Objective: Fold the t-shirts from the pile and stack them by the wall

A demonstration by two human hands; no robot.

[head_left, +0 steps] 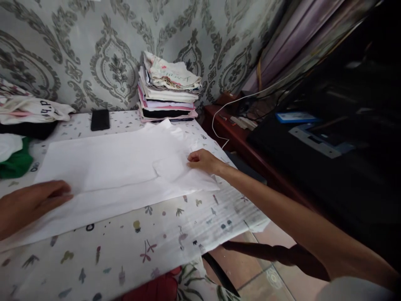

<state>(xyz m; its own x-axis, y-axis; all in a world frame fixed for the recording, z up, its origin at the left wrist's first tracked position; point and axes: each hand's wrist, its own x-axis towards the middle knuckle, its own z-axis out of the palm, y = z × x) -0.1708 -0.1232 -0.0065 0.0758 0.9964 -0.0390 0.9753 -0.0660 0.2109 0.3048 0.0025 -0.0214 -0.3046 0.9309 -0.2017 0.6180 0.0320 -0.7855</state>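
A white shirt (103,154) lies spread across the patterned tablecloth, its near side turned partly over along a long crease. On the right, my right hand (202,161) pinches the cloth near what looks like a sleeve, thumb and fingers closed. My left hand (34,205) is at the left end of the crease, slightly blurred, with its thumb and fingertips closing on the fabric. The shirt's far right part is bunched and wrinkled.
A stack of folded clothes (169,94) stands against the wall. A black phone (100,120) lies left of it. Loose clothes (25,109) and a green garment (17,161) lie at the left. A white cable (236,100) hangs over the red-brown furniture (232,125) at the right.
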